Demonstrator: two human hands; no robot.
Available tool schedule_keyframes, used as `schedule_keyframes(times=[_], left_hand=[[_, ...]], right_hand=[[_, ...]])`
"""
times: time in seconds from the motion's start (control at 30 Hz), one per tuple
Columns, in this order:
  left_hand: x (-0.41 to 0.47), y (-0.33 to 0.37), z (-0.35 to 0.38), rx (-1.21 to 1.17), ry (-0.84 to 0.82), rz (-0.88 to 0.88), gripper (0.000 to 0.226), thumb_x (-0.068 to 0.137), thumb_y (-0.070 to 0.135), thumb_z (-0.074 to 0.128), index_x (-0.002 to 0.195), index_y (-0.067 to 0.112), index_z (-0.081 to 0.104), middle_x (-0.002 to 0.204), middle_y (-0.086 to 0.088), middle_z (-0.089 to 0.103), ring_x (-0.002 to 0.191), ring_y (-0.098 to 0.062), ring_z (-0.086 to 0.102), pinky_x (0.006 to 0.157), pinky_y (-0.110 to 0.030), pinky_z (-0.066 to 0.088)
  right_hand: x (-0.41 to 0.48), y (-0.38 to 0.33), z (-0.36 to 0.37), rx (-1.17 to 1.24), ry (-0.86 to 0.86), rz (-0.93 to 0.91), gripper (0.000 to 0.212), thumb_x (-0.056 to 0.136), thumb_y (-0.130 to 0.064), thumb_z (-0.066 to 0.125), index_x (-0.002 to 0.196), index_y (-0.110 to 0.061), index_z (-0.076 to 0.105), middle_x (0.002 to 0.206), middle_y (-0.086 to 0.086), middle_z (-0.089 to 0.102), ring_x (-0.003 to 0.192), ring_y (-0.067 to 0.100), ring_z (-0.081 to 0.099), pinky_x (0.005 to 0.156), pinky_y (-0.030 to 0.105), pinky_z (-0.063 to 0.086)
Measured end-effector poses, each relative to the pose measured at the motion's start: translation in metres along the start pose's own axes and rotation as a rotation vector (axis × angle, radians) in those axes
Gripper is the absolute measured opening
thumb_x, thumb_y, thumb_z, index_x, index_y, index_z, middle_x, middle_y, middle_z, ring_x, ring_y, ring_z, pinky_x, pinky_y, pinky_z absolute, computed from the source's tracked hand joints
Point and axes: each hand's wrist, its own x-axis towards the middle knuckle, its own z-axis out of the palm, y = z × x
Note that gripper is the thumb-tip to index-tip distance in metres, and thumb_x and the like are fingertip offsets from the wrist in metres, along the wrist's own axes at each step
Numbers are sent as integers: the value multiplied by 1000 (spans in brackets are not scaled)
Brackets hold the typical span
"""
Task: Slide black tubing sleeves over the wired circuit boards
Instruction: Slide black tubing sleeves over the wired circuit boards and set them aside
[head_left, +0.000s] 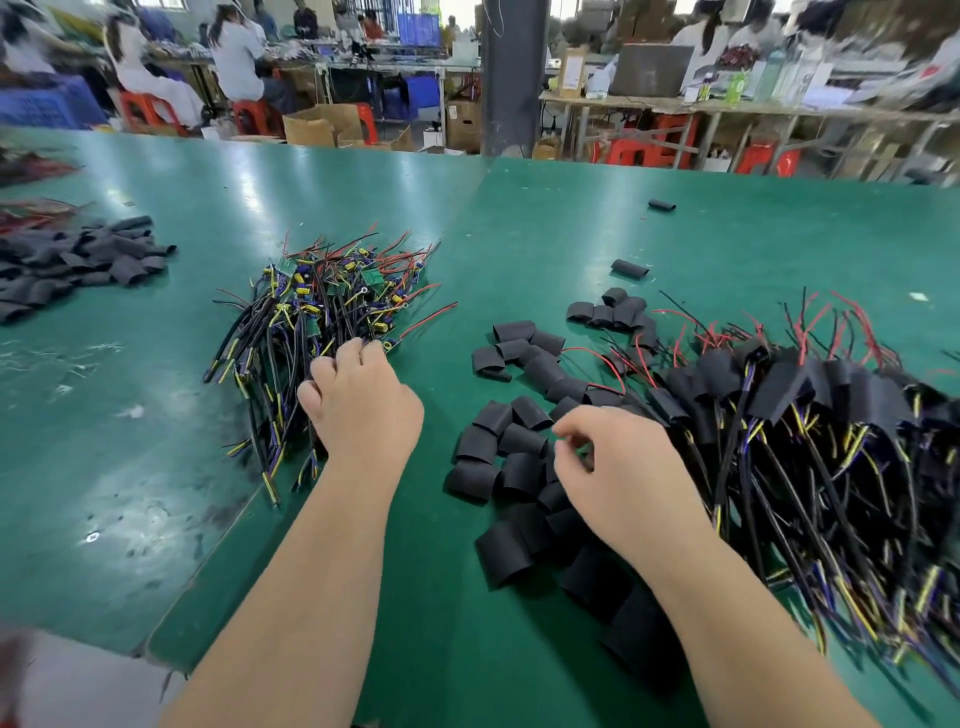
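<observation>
A heap of bare wired circuit boards (332, 306), with green boards and black, yellow and red wires, lies left of centre on the green table. My left hand (358, 400) rests on the near side of that heap with its fingers curled into the wires. Loose black tubing sleeves (511, 457) are scattered in front of me. My right hand (618, 467) hovers over them, thumb and fingers loosely curled, and nothing shows between them. At the right lies a big pile of sleeved boards (789, 395) with trailing wires.
The green table (675, 244) runs far back, with a seam down its middle. Another pile of black sleeves (78, 265) lies at the far left, and single sleeves (629, 268) lie further back. People sit at benches beyond the table, behind a dark pillar (511, 78).
</observation>
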Motion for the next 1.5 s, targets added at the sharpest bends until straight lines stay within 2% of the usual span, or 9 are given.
schedule_keyframes(times=[0.37,0.53,0.7,0.83,0.97,1.1,1.17,1.37,1.5], left_hand=[[36,7,1,330,-108,59,8,86,14,58,88,22,59,93,-2,60,106,-29,46,94,-41,26],[41,1,-4,266,-111,40,15,79,7,57,75,21,59,68,3,51,100,-27,45,95,-41,24],[45,-4,-14,212,-102,37,18,79,3,53,76,17,64,66,-1,59,74,-27,53,97,-39,25],[42,-1,-30,-90,3,128,14,89,8,55,98,16,62,91,-7,69,89,-30,61,78,-34,31],[11,22,-50,-589,-23,406,9,87,6,63,95,11,64,97,-8,72,90,-29,65,83,-41,50],[-21,39,-55,-681,-77,788,16,80,-11,62,86,4,67,117,-5,65,99,-18,63,90,-21,46],[-29,43,-53,-681,-125,834,20,81,-10,61,88,7,68,132,-2,55,102,-11,61,88,-20,46],[-28,47,-43,-920,-259,540,61,83,16,72,133,36,42,123,17,53,65,0,64,74,-4,41],[-27,43,-33,-931,-352,433,15,95,28,56,91,27,71,80,11,72,57,-4,63,64,-21,47]], right_hand=[[2,8,6,65,-25,74,19,89,-21,55,104,-21,67,98,-5,67,90,16,58,79,30,47],[4,8,5,49,-71,102,18,89,-23,52,103,-25,65,98,-6,65,94,16,56,80,31,46],[4,8,4,68,-67,100,19,90,-22,53,104,-24,65,100,-6,65,92,14,57,79,29,46],[6,9,6,129,-7,52,18,88,-14,57,101,-17,69,100,-4,64,87,10,55,76,15,36],[10,7,5,490,83,172,12,87,-17,63,95,-22,71,86,-16,69,80,-2,62,73,5,40],[16,-1,3,1407,17,407,19,90,-12,63,109,-11,62,88,-3,70,75,11,69,62,17,50],[17,1,0,1538,55,399,12,91,-6,59,102,-11,63,80,-1,70,69,15,69,56,16,48],[18,8,0,1471,139,385,17,90,3,57,83,-9,67,70,0,71,61,12,65,55,16,49],[19,10,4,1403,154,369,20,89,4,59,81,-11,68,72,0,72,62,10,64,57,16,50]])
